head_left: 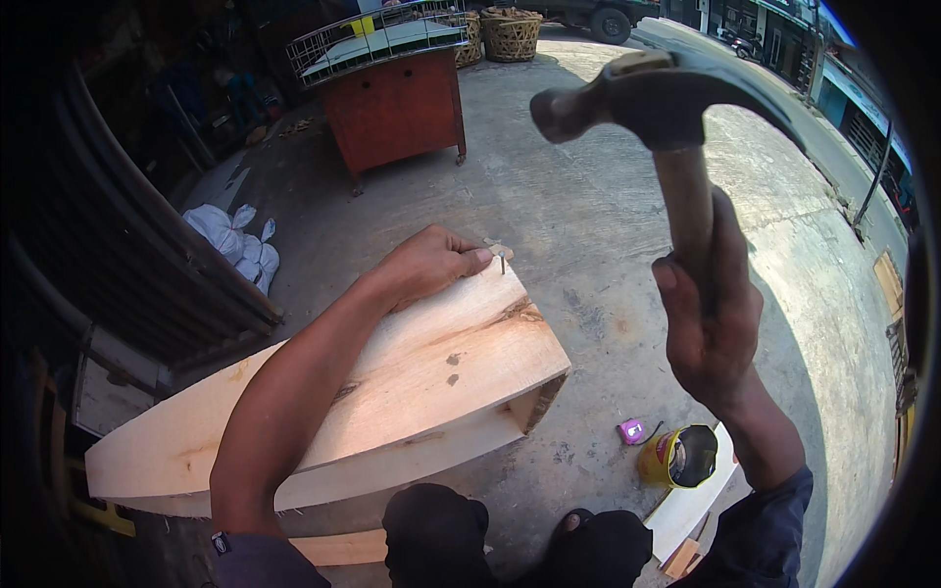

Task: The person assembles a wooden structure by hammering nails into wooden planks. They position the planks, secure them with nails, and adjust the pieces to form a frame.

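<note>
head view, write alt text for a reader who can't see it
The person's right-hand grip holds a claw hammer raised, while the left-hand grip is at the edge of a long pale wooden box, beside an upright nail. A purple tape measure and a yellow bucket are right of the box.

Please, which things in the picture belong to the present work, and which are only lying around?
In the work:
hammer, in the right hand
nail, standing near the left hand
wooden workpiece

Apparently just lying or standing about:
purple tape measure, possibly related
yellow can
white sacks
red cart
</note>
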